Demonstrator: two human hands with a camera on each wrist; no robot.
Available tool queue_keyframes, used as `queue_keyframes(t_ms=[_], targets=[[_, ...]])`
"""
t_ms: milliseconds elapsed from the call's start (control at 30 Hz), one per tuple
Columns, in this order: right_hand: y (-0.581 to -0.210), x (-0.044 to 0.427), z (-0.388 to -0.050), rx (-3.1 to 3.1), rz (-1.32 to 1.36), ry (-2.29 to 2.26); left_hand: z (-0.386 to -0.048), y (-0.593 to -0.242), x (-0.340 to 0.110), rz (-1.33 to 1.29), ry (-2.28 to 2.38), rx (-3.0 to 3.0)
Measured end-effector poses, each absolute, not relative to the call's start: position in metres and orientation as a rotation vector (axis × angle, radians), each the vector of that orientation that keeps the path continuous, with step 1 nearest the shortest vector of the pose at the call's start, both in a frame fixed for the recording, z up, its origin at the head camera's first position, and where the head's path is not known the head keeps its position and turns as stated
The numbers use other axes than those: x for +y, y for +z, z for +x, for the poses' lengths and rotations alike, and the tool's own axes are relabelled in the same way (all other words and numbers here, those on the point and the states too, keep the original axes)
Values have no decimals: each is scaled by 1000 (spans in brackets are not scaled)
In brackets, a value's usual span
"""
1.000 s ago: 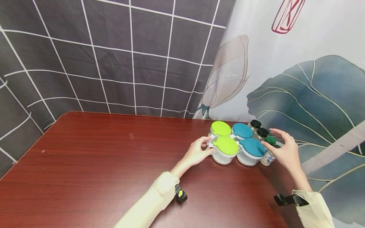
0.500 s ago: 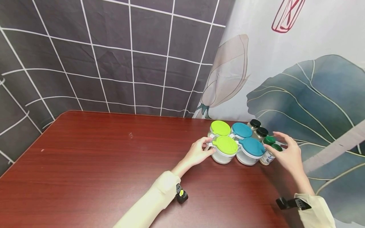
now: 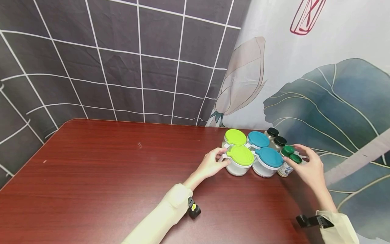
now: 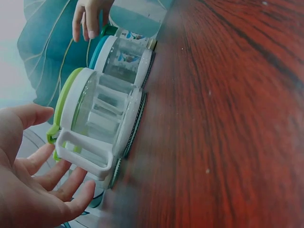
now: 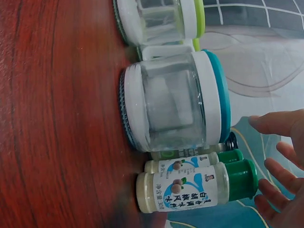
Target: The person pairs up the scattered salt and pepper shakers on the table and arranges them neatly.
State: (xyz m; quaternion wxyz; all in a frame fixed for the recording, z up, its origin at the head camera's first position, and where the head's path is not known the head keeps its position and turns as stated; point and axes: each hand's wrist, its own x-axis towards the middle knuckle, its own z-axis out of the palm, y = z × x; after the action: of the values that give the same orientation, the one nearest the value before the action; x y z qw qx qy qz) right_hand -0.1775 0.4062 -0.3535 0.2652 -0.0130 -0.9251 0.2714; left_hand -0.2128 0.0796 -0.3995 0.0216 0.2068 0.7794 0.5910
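Note:
Two jars with lime-green lids (image 3: 240,155) and two with blue lids (image 3: 269,157) stand in a tight block at the table's right back. Beside the white handle (image 4: 85,154) of the front green-lidded jar, my left hand (image 3: 211,163) has its fingers spread and relaxed, gripping nothing; contact with the handle is unclear. On the right, my right hand (image 3: 308,167) hovers by the green-capped shakers (image 5: 190,187), thumb and fingers apart. The right wrist view shows a gap between its fingertips and the blue-lidded jar (image 5: 173,102). Two black-capped bottles (image 3: 279,141) stand behind the shakers.
The reddish-brown table (image 3: 115,169) extends left and toward the front. A dark curtain with a white grid (image 3: 122,67) hangs behind it; a pale curtain with leaf prints (image 3: 323,101) hangs close at the right, beside the shakers.
My right hand has shifted slightly right and down, uncovering more of the green caps. My left hand has hardly moved, and the jars stand as before.

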Motion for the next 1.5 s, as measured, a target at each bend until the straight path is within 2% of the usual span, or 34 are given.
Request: queue_keyframes(t_ms=[933, 1500], targets=[[-366, 420, -175, -2606, -166, 791, -212, -404, 82, 592, 1853, 2493], [-370, 426, -175, -2594, -151, 792, -212, -404, 81, 625, 1841, 2489]])
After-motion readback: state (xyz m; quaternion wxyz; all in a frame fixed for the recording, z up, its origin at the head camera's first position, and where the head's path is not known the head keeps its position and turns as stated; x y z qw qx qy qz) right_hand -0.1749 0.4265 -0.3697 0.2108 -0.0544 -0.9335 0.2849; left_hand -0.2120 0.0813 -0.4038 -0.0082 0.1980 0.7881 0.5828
